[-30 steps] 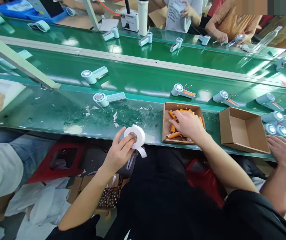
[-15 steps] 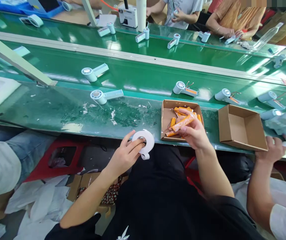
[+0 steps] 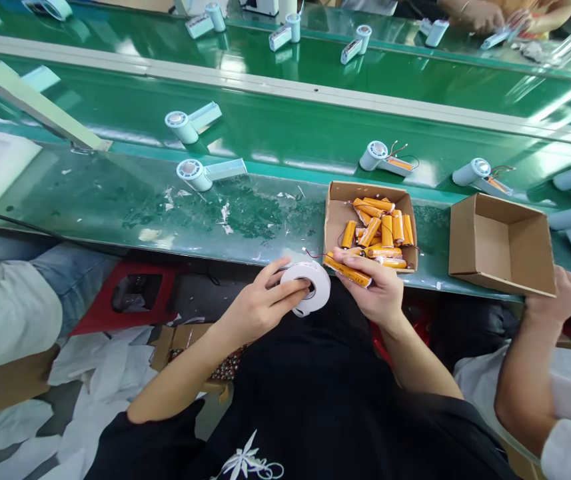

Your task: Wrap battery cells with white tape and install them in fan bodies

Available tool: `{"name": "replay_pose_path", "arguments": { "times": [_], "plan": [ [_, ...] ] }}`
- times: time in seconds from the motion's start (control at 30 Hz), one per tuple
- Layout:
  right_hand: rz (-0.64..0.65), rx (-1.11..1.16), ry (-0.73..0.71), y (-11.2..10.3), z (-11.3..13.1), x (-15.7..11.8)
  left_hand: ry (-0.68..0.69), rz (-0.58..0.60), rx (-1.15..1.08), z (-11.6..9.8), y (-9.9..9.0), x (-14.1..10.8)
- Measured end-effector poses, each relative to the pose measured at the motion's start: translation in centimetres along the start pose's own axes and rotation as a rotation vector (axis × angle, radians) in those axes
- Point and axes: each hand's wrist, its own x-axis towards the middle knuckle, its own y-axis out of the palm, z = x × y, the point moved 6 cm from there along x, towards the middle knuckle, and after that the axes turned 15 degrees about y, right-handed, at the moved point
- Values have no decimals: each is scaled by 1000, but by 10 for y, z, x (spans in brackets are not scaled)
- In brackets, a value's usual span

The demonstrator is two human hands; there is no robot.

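My left hand [image 3: 265, 300] grips a roll of white tape [image 3: 320, 288], with fingers through its core. Close beside it, my right hand [image 3: 378, 288] is closed on an orange battery [image 3: 349, 270] with thin wires at its left end. Just beyond the right hand, a cardboard box [image 3: 334, 217] at the bench's front edge holds several more orange batteries [image 3: 388, 230], some with white patches on them. The held battery is in front of the box's near left corner, its wired end near the tape roll.
A second cardboard box [image 3: 462, 237] stands to the right, with a co-worker's hand [image 3: 558, 293] at its corner. Light blue fan housings [image 3: 192, 175] lie along the green conveyor [image 3: 285, 133]. A slanted metal post [image 3: 35, 100] rises at the left. Other people work across the line.
My right hand has moved down and left out of the box with the battery, turning it. The tape roll has shifted right, closer to the battery. The view has tilted down.
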Motion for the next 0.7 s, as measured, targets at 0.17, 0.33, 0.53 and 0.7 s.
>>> {"name": "replay_pose_path", "arguments": {
  "times": [0.17, 0.33, 0.53, 0.7],
  "plan": [
    [165, 23, 5, 7, -15, -7, 24, 55, -25, -1, -1, 4],
    [353, 337, 179, 8, -29, -16, 46, 114, -3, 3, -14, 8],
    [562, 279, 548, 13, -30, -15, 251, 214, 50, 1, -32, 26],
    [616, 91, 605, 0, -27, -8, 327, 290, 186, -7, -29, 36]
  ]
}}
